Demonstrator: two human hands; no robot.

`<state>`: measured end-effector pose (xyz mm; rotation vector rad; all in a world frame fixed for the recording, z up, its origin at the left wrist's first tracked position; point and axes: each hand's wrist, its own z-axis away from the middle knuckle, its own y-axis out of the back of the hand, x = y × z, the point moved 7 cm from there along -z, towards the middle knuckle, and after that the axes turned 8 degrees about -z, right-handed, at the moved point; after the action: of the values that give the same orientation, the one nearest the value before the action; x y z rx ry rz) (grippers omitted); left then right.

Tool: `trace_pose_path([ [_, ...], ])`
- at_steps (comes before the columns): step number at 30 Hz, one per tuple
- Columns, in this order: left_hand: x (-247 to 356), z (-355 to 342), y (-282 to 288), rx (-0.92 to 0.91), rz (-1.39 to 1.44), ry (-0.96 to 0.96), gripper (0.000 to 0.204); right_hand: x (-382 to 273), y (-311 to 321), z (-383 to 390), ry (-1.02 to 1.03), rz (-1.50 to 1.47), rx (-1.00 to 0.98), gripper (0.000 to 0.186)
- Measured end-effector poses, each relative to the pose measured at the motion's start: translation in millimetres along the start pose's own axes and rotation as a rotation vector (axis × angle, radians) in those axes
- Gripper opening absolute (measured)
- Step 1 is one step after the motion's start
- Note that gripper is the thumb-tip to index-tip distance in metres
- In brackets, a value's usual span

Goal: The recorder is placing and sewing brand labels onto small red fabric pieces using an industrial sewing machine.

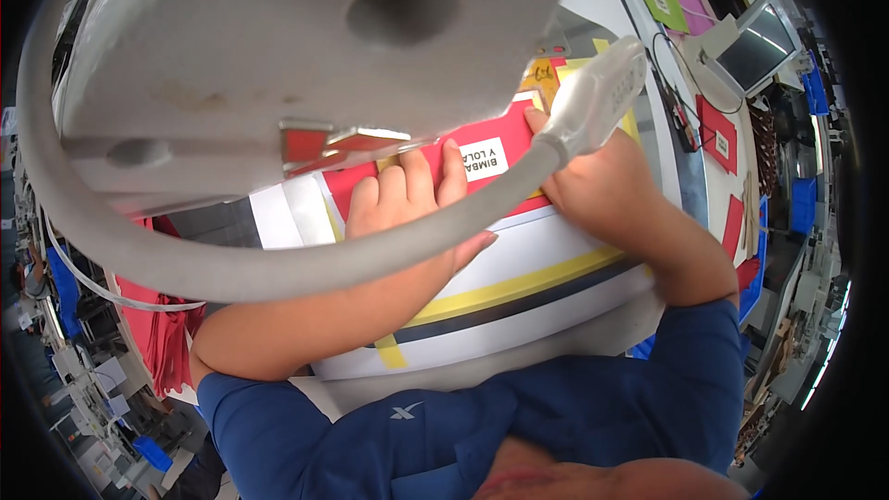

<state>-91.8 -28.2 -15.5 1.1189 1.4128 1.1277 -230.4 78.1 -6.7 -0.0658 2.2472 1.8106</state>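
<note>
Lying beneath both hands, one red panel [514, 132] is partly screened by the machine [278, 65]; long axis runs left to right, right end set farther forward. Neither hand is nearer: both touch it. Left hand [403, 199]: fingers laid flat on the panel, thumb apart. Right hand [597, 176]: at the panel's right end, partly covered by the cable [315, 273]; whether it pinches, cannot tell. Count: one machine, one cable, one white label [484, 159] between the hands, one monitor [759, 46] at right.

Matt red cloth [515, 133], smooth plastic tubing [278, 275]
</note>
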Motion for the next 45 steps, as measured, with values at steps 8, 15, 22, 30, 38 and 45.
trace_pose_path([
  [8,-11,3,4,-0.106,0.027,0.011,0.091,-7,-10,-5,0.035,0.074,-0.032,0.051],
  [15,-14,9,5,-0.145,-0.006,0.045,0.095,-18,-16,-9,0.134,0.187,-0.137,0.051],
  [22,-33,24,4,-0.256,0.021,0.057,0.097,-36,-19,-28,0.102,0.113,-0.126,0.026],
  [30,-49,41,4,-0.306,0.007,0.076,0.099,-59,-22,-42,0.176,0.192,-0.148,0.013],
  [38,-63,43,11,-0.320,0.019,0.126,0.095,-74,-42,-48,0.246,0.177,-0.093,0.018],
  [45,-63,22,3,-0.162,0.085,0.089,0.096,-76,-55,-54,0.266,0.023,-0.064,0.023],
])
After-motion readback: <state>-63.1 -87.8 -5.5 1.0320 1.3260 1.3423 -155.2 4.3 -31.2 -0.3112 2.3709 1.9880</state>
